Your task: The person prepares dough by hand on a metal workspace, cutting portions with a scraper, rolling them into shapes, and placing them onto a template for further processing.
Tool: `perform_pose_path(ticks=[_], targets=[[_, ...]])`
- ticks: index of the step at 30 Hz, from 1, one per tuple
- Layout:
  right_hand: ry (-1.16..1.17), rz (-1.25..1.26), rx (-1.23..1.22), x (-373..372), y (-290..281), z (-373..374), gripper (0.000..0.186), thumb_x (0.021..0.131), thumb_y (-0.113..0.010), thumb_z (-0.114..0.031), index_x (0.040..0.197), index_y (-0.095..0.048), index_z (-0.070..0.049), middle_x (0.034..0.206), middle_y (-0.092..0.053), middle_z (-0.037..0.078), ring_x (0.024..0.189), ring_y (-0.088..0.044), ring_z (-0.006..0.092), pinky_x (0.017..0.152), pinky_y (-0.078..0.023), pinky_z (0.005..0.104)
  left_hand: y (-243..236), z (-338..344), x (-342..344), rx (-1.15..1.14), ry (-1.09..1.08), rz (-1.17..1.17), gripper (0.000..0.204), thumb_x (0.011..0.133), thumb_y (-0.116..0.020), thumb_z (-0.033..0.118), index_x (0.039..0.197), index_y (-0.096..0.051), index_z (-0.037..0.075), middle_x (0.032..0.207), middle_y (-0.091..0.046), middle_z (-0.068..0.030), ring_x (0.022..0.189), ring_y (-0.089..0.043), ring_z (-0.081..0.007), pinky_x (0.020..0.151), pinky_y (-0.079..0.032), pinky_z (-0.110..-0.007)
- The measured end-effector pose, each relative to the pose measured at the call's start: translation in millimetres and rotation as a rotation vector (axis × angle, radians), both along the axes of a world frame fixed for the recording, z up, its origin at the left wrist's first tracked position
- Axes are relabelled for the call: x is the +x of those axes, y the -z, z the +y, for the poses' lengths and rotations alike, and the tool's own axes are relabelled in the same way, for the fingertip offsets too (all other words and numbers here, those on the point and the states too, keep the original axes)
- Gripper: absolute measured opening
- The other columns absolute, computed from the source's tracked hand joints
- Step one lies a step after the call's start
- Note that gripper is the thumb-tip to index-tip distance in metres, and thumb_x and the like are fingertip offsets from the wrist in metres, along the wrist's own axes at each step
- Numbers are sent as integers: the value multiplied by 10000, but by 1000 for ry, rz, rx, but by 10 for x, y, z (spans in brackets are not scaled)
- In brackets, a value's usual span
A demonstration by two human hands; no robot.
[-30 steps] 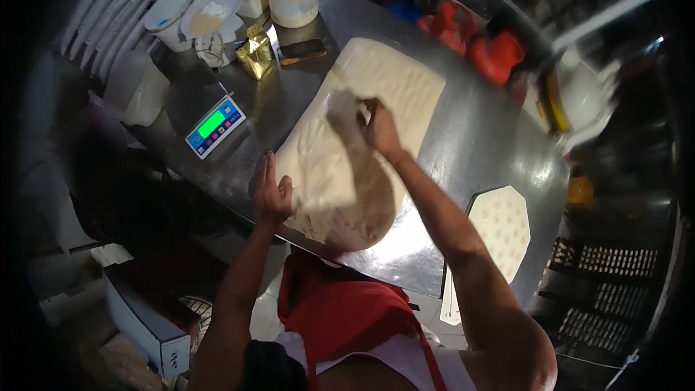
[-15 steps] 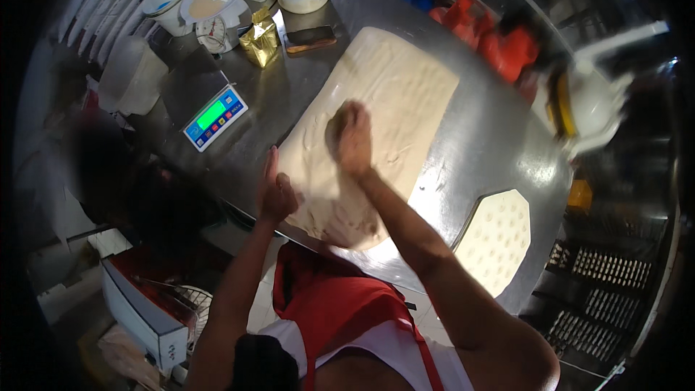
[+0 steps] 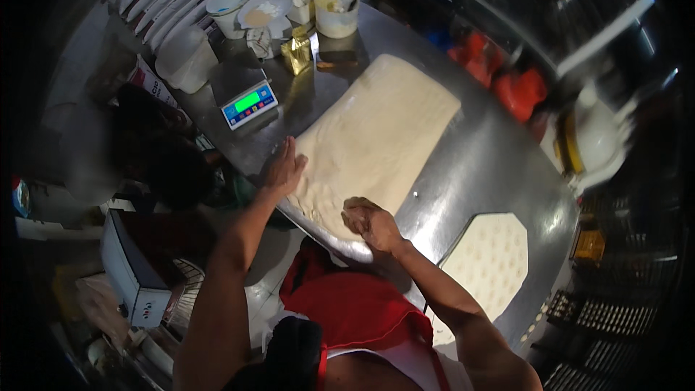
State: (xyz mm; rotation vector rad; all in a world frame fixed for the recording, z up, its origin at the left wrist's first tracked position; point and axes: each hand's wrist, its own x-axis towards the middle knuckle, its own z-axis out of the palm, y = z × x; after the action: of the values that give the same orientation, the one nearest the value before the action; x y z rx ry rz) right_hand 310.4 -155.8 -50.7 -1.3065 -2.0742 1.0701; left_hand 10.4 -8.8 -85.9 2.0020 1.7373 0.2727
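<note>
A shiny grey metal table (image 3: pixel 499 166) carries everything, its corners rounded. A wide, flat slab of pale dough (image 3: pixel 384 137) lies across its middle, the near end reaching the table's front edge. Left of the dough sits a digital scale (image 3: pixel 250 103) with a lit green screen. Farther back stand a gold foil packet (image 3: pixel 296 56), a dark flat tool (image 3: pixel 337 59) with a brown edge, a white tub (image 3: pixel 337 23) smeared yellow inside, and a white bucket (image 3: pixel 229 23). At the right lies a cream board (image 3: pixel 489 261) with rows of round marks.
</note>
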Motion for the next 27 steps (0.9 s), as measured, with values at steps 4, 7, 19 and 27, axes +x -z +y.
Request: perform_pose_path(ticks=[4,7,19,27], targets=[[140,64,-84,-205,-176,1259,340,1060,-612,-280,1162,-733,21,1049,-748,256,996,-725,410,879,-575,480,234,-161,-59,265,6,-19,827,1050,-619,369,1682,-274,-38,1670,-392,-327,1523,-442,-464,1236,-402,-520],[135,6,41,-565,-560,2577,294,1038,-623,-99,1288,-660,52,1106,-750,139,1032,-722,249,936,-563,384,436,-211,-174,289,-30,-158,821,989,-641,286,1690,-309,15,1680,-392,-306,1542,-423,-456,1232,-397,-539],[-141,-930,523,-509,-191,7217,368,978,-732,-392,1082,-787,-43,1005,-767,197,988,-729,420,907,-567,494,270,110,-108,171,-30,-406,766,897,-630,164,1614,-436,-24,1631,-470,-260,1534,-436,-433,1259,-388,-542],[103,-621,338,-1092,-803,6673,371,1010,-706,-406,1005,-817,-52,984,-774,206,963,-734,427,875,-560,479,304,105,-260,166,-17,-397,767,890,-612,222,1593,-455,-40,1616,-491,-240,1524,-444,-448,1278,-331,-590]])
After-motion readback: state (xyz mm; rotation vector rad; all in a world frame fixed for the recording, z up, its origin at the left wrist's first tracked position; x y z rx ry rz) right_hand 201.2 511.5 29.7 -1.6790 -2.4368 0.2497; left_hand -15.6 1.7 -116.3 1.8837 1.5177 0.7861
